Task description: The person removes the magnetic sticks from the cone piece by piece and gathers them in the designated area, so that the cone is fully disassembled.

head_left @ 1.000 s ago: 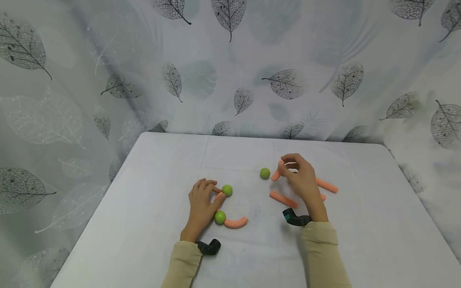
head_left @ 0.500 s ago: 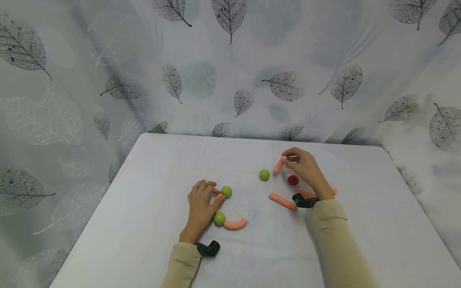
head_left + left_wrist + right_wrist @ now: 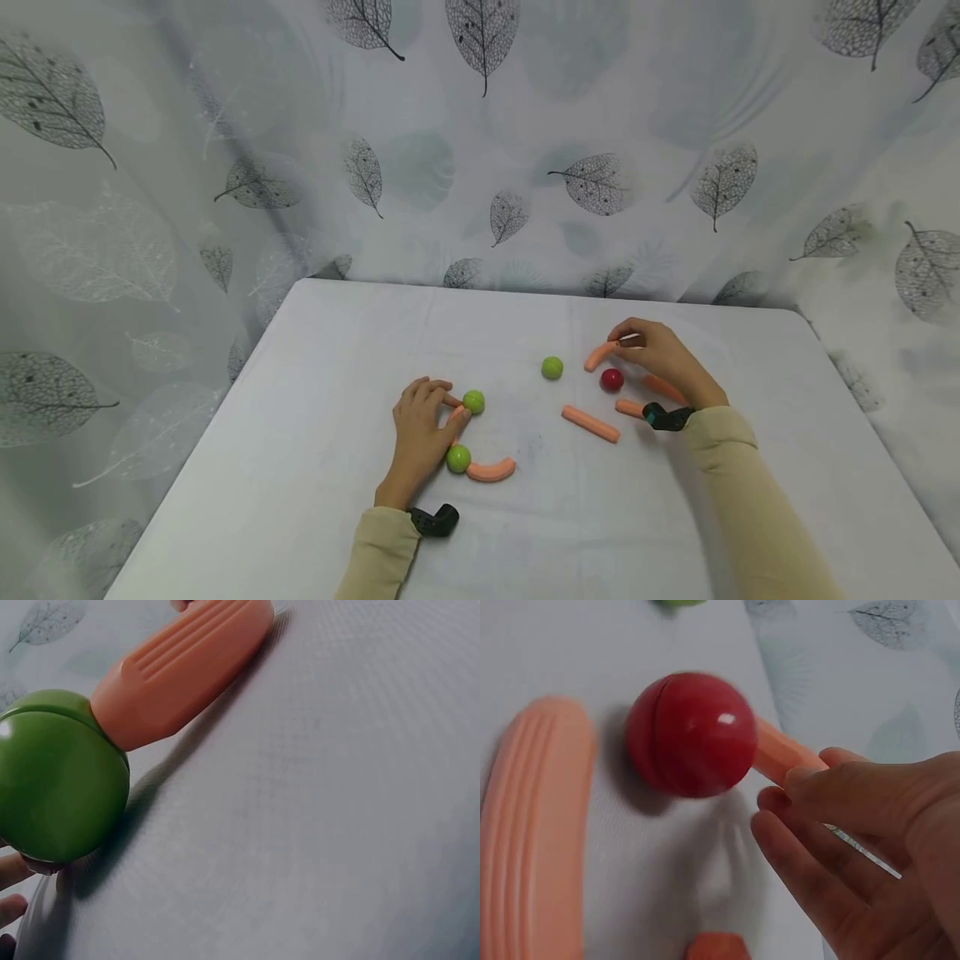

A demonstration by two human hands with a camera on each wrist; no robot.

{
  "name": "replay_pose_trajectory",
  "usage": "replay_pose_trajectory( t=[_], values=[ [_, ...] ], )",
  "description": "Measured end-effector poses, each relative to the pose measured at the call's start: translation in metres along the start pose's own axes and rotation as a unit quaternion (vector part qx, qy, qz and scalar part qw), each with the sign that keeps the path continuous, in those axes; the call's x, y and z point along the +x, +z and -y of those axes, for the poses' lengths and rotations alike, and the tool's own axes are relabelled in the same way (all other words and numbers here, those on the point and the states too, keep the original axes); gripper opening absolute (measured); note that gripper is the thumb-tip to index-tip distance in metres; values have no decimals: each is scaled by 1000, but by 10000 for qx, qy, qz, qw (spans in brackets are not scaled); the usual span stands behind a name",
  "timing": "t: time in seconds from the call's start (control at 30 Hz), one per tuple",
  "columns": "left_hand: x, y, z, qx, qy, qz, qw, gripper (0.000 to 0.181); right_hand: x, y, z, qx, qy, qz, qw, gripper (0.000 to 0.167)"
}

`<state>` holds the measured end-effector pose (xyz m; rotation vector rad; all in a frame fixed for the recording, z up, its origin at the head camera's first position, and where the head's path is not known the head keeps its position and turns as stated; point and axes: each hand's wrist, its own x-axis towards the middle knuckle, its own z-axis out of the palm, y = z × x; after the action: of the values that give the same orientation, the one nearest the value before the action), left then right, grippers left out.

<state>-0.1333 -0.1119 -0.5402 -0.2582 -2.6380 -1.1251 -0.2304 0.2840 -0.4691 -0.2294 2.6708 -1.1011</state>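
Observation:
In the head view my left hand (image 3: 422,429) rests at the table's middle left. Its thumb and fingers hold a short orange plastic stick (image 3: 455,414), mostly hidden, between one green ball (image 3: 473,402) and another nearer green ball (image 3: 458,458). A curved orange stick (image 3: 491,471) touches the nearer ball. The left wrist view has a grooved orange stick (image 3: 180,675) against a green ball (image 3: 64,776). Farther right, my right hand (image 3: 656,354) pinches the end of a curved orange stick (image 3: 600,357), just beyond a red ball (image 3: 612,381); that stick (image 3: 780,754) is partly hidden in the right wrist view.
A third green ball (image 3: 552,367) lies left of the right hand. Loose orange sticks lie nearer: one straight (image 3: 591,424), one partly behind the wrist camera (image 3: 630,408), one under the right forearm (image 3: 663,388). White cloth covers the table (image 3: 330,350); a leaf-patterned curtain (image 3: 420,167) hangs behind.
My right hand, pinching the orange stick, has moved away and then rightward, uncovering the red ball and more of the loose sticks. My left hand keeps its place.

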Motion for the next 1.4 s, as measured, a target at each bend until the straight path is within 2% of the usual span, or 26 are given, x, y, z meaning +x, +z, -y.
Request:
replay_pose_trajectory(
  t=[0.2, 0.47, 0.67, 0.87, 1.03, 1.23, 1.4],
  values=[
    [-1, 0, -2, 13, -9, 13, 10000, 19, -2, 2, -8, -361, 145, 118, 9992, 22],
    [-1, 2, 1, 4, -34, -117, 9999, 19, -2, 6, -17, -542, 40, 34, 9985, 18],
    [-3, 3, 4, -206, -62, -353, 9991, 19, -14, 8, -11, -571, -95, -388, 9976, 25],
    [-2, 4, 4, -333, 5, -489, 9982, 21, -34, 13, 6, -455, -512, -843, 9941, 23],
    [-3, 2, 5, -164, 64, -479, 9987, 23, -50, 34, 28, -87, -897, -1001, 9909, 19],
    [-5, -1, 7, -112, 64, -587, 9982, 23, -67, 70, 58, 178, -1463, -704, 9866, 19],
    [-3, 3, 6, -82, 46, -538, 9985, 24, -75, 96, 73, 424, -1846, -451, 9809, 22]
  ],
)
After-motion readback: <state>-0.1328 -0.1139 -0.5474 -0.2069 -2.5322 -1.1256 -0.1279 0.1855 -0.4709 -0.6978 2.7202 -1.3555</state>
